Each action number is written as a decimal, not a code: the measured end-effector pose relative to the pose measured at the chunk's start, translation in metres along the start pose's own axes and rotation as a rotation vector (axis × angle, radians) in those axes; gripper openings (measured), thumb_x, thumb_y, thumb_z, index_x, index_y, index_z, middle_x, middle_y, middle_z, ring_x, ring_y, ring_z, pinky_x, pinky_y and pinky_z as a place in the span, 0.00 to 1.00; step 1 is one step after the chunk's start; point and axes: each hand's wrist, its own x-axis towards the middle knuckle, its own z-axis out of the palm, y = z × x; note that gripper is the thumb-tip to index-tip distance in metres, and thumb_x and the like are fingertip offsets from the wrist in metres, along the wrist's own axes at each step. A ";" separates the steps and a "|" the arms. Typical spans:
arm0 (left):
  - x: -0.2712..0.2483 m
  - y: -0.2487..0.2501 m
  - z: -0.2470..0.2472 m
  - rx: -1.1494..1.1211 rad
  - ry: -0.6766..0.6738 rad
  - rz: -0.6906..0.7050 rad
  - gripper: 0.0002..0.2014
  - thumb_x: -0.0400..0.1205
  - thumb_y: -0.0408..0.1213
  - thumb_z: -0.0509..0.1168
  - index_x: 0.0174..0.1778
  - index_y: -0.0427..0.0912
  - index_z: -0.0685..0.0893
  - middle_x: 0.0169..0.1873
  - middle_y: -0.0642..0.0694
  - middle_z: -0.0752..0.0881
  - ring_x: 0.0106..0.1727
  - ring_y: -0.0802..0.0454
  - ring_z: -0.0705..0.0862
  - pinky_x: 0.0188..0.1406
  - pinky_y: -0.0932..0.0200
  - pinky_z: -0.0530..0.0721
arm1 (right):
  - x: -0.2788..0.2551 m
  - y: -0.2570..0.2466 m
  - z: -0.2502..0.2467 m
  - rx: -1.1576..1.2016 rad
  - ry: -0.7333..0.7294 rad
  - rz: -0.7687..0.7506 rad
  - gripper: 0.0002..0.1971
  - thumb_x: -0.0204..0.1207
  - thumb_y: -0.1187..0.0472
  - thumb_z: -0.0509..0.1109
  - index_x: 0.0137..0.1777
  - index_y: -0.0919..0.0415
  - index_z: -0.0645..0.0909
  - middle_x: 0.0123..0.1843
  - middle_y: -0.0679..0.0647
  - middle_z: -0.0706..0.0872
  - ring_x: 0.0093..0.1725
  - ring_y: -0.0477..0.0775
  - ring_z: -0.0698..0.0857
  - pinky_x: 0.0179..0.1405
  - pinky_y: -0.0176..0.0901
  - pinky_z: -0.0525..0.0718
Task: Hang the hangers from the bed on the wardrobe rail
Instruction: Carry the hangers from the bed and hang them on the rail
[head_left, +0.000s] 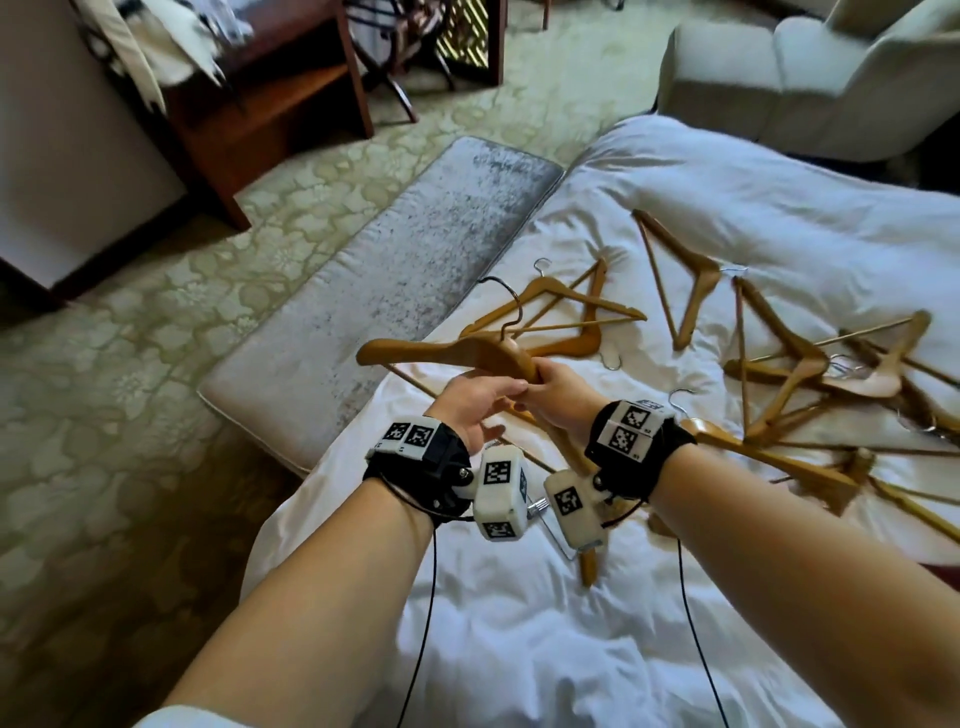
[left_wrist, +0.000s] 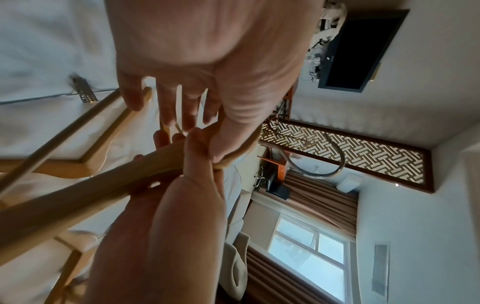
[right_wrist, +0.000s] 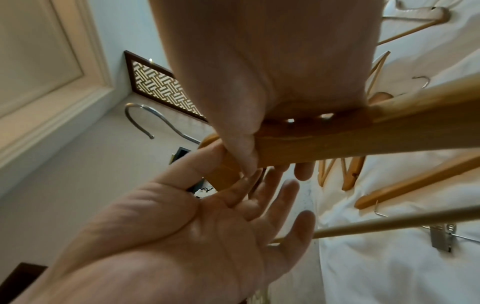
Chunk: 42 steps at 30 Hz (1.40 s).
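A wooden hanger with a metal hook is held above the bed's near corner. My right hand grips it beside the neck, thumb over the wood and fingers curled beneath. My left hand meets it from the left with straight fingers, its thumb resting against the hanger's neck. Several more wooden hangers lie scattered on the white duvet, and two lie just beyond my hands. No wardrobe rail shows in any view.
A grey padded bench runs along the foot of the bed. A dark wooden desk stands on the patterned carpet at the far left, and a pale armchair at the far right. A metal-clip hanger lies under my wrists.
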 end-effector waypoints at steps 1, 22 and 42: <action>-0.013 -0.005 0.004 -0.005 -0.008 0.029 0.08 0.79 0.31 0.72 0.49 0.46 0.82 0.38 0.50 0.85 0.47 0.53 0.83 0.51 0.50 0.73 | -0.014 -0.002 -0.001 0.013 -0.002 -0.015 0.11 0.78 0.72 0.70 0.59 0.72 0.83 0.43 0.57 0.84 0.41 0.52 0.82 0.37 0.33 0.79; -0.299 -0.099 -0.008 -0.270 0.271 0.512 0.13 0.79 0.33 0.73 0.57 0.44 0.80 0.47 0.47 0.90 0.58 0.47 0.86 0.66 0.43 0.73 | -0.282 -0.071 0.046 -0.126 -0.245 -0.422 0.25 0.75 0.71 0.72 0.71 0.59 0.73 0.51 0.48 0.83 0.51 0.49 0.83 0.49 0.38 0.82; -0.403 -0.139 -0.181 -0.629 0.578 0.567 0.07 0.78 0.32 0.74 0.49 0.41 0.84 0.47 0.42 0.88 0.58 0.40 0.86 0.63 0.41 0.84 | -0.324 -0.125 0.205 -0.488 -0.515 -0.469 0.16 0.78 0.67 0.71 0.64 0.57 0.78 0.41 0.48 0.82 0.33 0.40 0.81 0.24 0.24 0.75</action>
